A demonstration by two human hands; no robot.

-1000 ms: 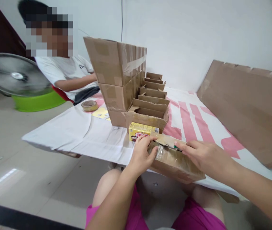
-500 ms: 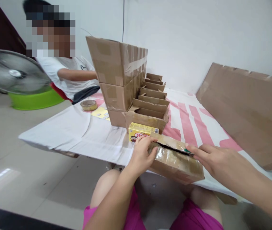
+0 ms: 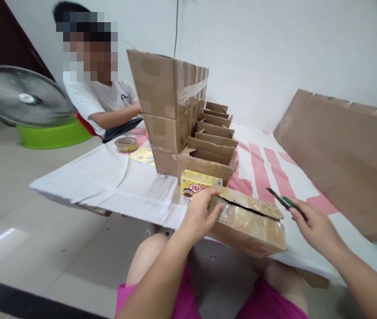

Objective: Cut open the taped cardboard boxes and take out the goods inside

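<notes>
A brown cardboard box (image 3: 248,228) lies at the table's near edge, its taped top split by a long dark slit with ragged edges. My left hand (image 3: 201,212) grips the box's left end, thumb on the near side of the slit and fingers over the far side. Held in my right hand (image 3: 311,223) is a utility knife (image 3: 286,201) with a green part on its handle. Its dark blade points up and left, apart from the box, over the cloth. Just behind the box stands a small yellow carton (image 3: 198,179) with printed pictures.
A tall taped cardboard structure (image 3: 167,104) with open compartments (image 3: 211,155) stands mid-table. A tape roll (image 3: 126,144) lies left of it. A large cardboard sheet (image 3: 344,155) leans at right. Another person (image 3: 109,102) sits behind the structure, near a fan (image 3: 22,97).
My right hand has lifted the knife out of the slit and moved it right, away from the box. My left hand keeps its hold. The other person leans further right.
</notes>
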